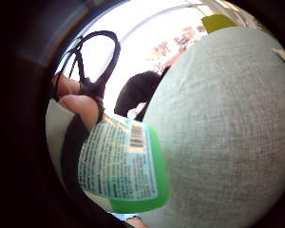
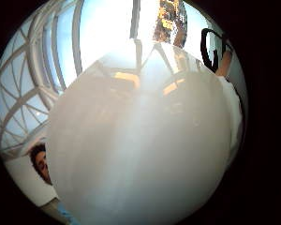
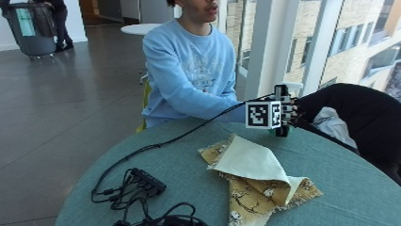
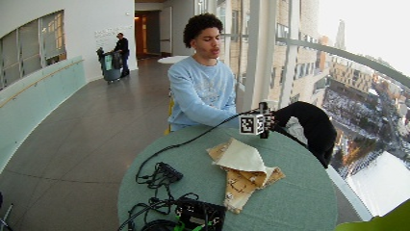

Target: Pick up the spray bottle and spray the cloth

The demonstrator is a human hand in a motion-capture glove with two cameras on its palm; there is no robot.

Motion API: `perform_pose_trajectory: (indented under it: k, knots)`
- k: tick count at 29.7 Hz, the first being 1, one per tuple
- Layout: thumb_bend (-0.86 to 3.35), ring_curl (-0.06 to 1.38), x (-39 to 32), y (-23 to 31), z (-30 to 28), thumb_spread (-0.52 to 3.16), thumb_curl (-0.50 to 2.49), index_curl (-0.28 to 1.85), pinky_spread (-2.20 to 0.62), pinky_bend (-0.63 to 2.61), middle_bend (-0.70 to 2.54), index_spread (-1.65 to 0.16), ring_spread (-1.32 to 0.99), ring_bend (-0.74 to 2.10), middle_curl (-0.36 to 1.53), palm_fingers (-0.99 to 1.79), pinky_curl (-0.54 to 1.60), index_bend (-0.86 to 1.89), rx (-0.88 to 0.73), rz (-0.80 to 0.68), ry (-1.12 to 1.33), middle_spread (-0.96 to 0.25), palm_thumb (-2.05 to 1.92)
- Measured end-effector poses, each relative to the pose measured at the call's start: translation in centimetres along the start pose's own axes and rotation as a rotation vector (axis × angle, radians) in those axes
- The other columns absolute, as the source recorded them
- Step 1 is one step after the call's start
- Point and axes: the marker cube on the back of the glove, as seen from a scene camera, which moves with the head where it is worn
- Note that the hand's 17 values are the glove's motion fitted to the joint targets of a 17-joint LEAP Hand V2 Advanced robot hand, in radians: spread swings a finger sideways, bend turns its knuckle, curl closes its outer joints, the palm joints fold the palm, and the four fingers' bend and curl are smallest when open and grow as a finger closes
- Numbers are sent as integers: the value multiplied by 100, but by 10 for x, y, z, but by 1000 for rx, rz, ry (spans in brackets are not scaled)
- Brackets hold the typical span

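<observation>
While the round teal table [image 3: 351, 183] bears a folded yellow patterned cloth [image 3: 257, 181] at its middle, the gloved right hand [image 3: 289, 114], raised just beyond it, wraps its fingers round a green spray bottle [image 1: 128, 166], seemingly poised to spray.

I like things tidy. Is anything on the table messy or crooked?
Yes. The cloth is not spread flat: it lies rumpled on the green table, one corner folded over so its plain cream underside shows. Nothing looks spilled or broken. The gloved right hand holds the spray bottle.
</observation>
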Motion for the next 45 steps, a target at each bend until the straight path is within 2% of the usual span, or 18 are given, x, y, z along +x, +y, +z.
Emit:
perform_pose_trajectory:
  k: [13,17,24,35,45]
  knots:
    - [-4,40,13,3,11,71,70,60,-1,19,27,-20,-9,42,48,119,36,20,-11,0,22,-10,91]
    - [-4,40,13,8,9,80,67,58,0,18,24,-22,-10,40,47,109,35,18,-24,-2,41,-10,87]
    - [-4,38,15,18,-7,92,59,57,3,17,20,-24,-10,35,46,105,34,17,-33,7,177,-10,80]
    - [-4,39,-15,46,-63,99,49,53,6,18,17,-25,-10,33,44,100,33,16,24,-16,343,-9,71]
    - [-3,39,-36,116,-147,101,43,47,8,21,18,-29,-8,30,43,89,35,12,63,-2,642,-8,66]
